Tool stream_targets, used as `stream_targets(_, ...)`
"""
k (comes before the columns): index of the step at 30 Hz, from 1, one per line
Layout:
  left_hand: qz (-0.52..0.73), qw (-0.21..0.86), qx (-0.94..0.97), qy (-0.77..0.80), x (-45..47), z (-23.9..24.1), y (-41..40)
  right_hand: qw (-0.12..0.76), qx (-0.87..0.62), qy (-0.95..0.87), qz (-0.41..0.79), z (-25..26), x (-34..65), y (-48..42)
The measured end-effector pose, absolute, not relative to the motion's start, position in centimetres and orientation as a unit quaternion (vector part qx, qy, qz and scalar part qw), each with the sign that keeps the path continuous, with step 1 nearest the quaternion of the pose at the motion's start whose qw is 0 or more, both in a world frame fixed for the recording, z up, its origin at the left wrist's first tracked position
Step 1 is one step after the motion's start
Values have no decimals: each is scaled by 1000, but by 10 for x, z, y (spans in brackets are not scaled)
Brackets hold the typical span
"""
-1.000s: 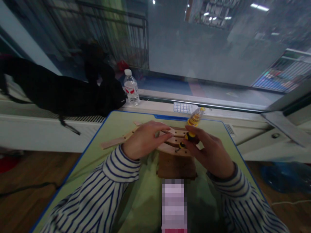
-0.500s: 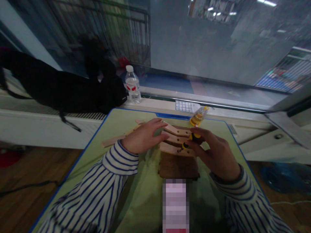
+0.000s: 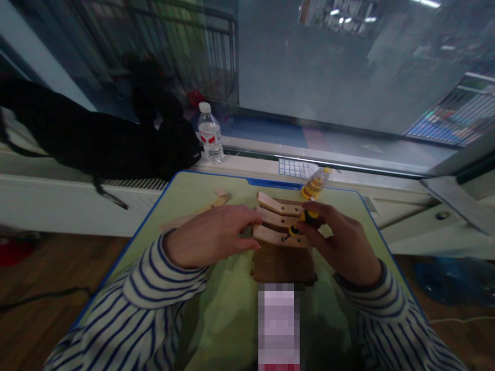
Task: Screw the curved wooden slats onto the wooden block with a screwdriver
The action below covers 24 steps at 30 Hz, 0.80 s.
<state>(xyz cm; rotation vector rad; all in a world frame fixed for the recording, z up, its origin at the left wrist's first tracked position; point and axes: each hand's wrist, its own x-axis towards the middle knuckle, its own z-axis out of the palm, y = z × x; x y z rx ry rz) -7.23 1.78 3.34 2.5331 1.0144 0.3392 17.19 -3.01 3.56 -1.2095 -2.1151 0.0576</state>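
Observation:
My right hand (image 3: 342, 239) grips a short yellow-and-black screwdriver (image 3: 309, 217). Its tip points down at a hole in the nearest of three curved light-wood pieces (image 3: 270, 235). These pieces lie side by side across a dark brown wooden base (image 3: 284, 263), each with drilled holes. Thumb and fingers apart, my left hand (image 3: 212, 234) hovers at the left ends of the pieces; whether its fingertips touch them I cannot tell. Behind my left hand lie more light-wood parts (image 3: 221, 195), partly hidden.
The pale green table (image 3: 201, 185) has a blue rim. A small yellow-capped bottle (image 3: 315, 184) lies tilted at its back edge. On the sill beyond are a water bottle (image 3: 211, 135), a gridded sheet (image 3: 293, 168) and a black bag (image 3: 96, 141). Pixelation covers something at the front.
My left hand has moved left and nearer to me, uncovering the left ends of the curved pieces. My right hand with the screwdriver has stayed nearly still.

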Motion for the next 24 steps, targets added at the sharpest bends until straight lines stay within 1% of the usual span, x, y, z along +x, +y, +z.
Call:
stream_targets(10,83,242,897,360,-67,40,20,350,-460,-816,13,36,171,-31)
stream_targets(24,68,222,895,380,-66,42,18,333,-456,-825,8,36,170,-30)
